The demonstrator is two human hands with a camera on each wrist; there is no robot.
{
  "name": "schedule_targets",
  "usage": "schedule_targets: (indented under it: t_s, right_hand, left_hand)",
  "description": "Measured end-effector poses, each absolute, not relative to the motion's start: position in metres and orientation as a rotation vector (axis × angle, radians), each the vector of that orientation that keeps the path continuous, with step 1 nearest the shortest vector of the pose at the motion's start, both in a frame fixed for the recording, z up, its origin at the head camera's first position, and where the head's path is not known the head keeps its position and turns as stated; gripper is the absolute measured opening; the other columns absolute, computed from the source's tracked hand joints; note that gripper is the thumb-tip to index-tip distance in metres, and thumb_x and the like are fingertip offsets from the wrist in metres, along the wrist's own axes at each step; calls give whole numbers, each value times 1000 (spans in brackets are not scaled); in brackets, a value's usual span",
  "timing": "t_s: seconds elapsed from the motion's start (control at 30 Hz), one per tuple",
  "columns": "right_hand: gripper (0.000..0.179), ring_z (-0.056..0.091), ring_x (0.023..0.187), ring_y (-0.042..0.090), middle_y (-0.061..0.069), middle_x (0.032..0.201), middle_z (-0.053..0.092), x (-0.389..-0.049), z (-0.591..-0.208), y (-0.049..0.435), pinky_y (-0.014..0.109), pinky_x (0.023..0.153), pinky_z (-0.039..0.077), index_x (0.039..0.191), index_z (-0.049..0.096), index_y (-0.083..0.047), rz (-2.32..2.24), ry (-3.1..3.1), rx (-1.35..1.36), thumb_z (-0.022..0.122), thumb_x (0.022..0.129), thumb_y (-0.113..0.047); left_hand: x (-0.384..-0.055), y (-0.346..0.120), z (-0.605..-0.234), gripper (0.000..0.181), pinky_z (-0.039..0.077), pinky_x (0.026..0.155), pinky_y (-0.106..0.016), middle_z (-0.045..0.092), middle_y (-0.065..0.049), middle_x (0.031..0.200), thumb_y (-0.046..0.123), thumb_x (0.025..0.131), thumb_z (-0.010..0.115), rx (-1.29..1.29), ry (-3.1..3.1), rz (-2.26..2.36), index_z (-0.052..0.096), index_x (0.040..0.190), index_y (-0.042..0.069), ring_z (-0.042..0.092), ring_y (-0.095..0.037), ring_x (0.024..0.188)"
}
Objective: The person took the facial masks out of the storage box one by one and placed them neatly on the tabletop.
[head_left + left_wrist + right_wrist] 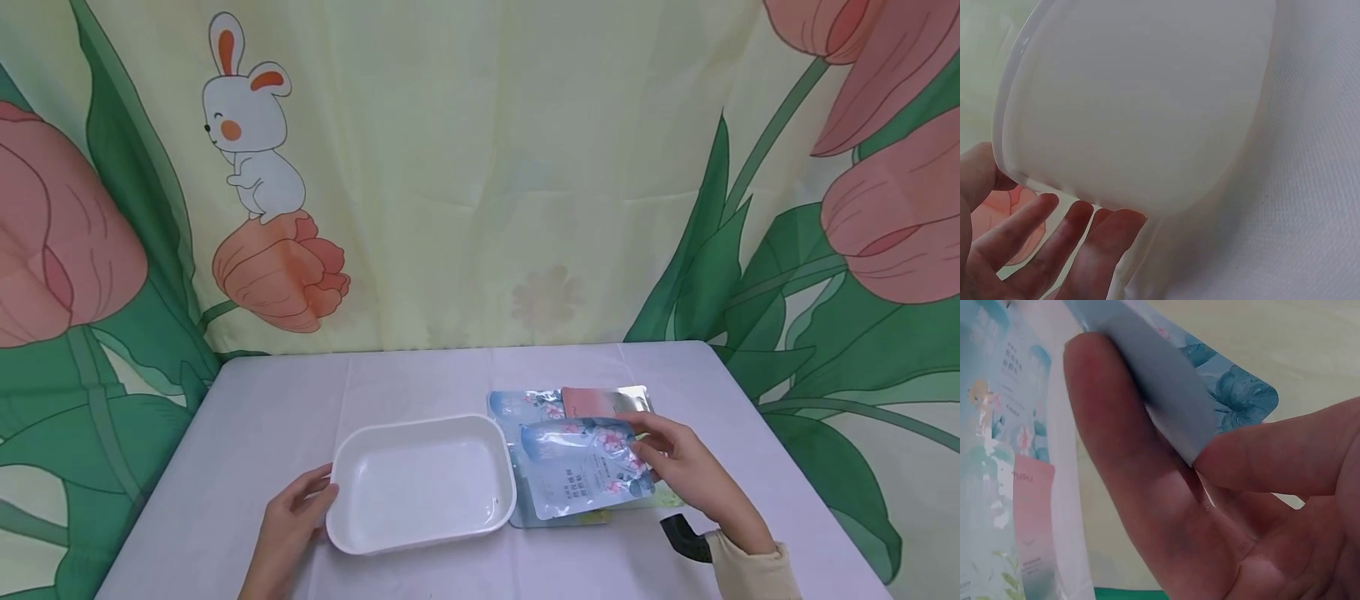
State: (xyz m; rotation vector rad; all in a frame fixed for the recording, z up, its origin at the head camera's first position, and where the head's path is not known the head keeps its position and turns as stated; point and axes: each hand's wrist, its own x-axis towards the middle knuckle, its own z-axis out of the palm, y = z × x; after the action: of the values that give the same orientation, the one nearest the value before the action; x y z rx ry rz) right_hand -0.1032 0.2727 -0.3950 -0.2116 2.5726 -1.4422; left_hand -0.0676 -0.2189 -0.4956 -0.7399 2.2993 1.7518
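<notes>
A white tray (pixel 420 483) with rounded corners stands on the table. My left hand (pixel 292 517) holds its left end, with the thumb at the rim; in the left wrist view the fingers (pixel 1079 219) lie along the tray's outer wall (pixel 1147 125). Just right of the tray, my right hand (pixel 678 458) pinches the right edge of a blue flowered sachet (pixel 581 467) between thumb and fingers. This sachet is tilted over other packets and partly covers them. Among those, a blue packet (pixel 525 404) and a pink and silver packet (pixel 600 400) show behind it.
Under the packets and tray spreads a white tablecloth (pixel 420 375). A green-edged packet (pixel 663 497) sticks out below my right hand. A black curved strap piece (pixel 686 540) sits by the right sleeve (pixel 750 567). Behind the table hangs a printed curtain (pixel 480 183).
</notes>
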Motion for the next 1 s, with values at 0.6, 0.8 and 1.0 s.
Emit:
schedule_targets:
  t_s: [0.6, 0.8, 1.0]
  right_hand:
    - [45, 64, 91, 27, 29, 125, 55, -92, -419, 286, 34, 62, 61, 139, 47, 7, -1405, 2453, -177, 58, 96, 1]
    - [40, 62, 88, 26, 25, 120, 58, -88, -430, 283, 34, 59, 59, 135, 50, 7, -1340, 2412, -217, 57, 96, 1]
    - [39, 62, 85, 23, 24, 121, 57, -87, -433, 279, 34, 57, 59, 134, 51, 7, -1310, 2394, -272, 55, 96, 2]
  left_hand:
    - [-68, -219, -496, 66, 58, 68, -29, 54, -17, 139, 48, 88, 70, -710, 2333, 1737, 51, 142, 15, 61, -25, 115]
    - [-68, -218, -495, 64, 58, 68, -28, 54, -17, 139, 47, 89, 69, -729, 2337, 1723, 51, 142, 15, 59, -28, 119]
    - [-67, -218, -494, 67, 59, 70, -28, 53, -18, 140, 50, 89, 68, -706, 2345, 1733, 50, 142, 14, 58, -30, 121]
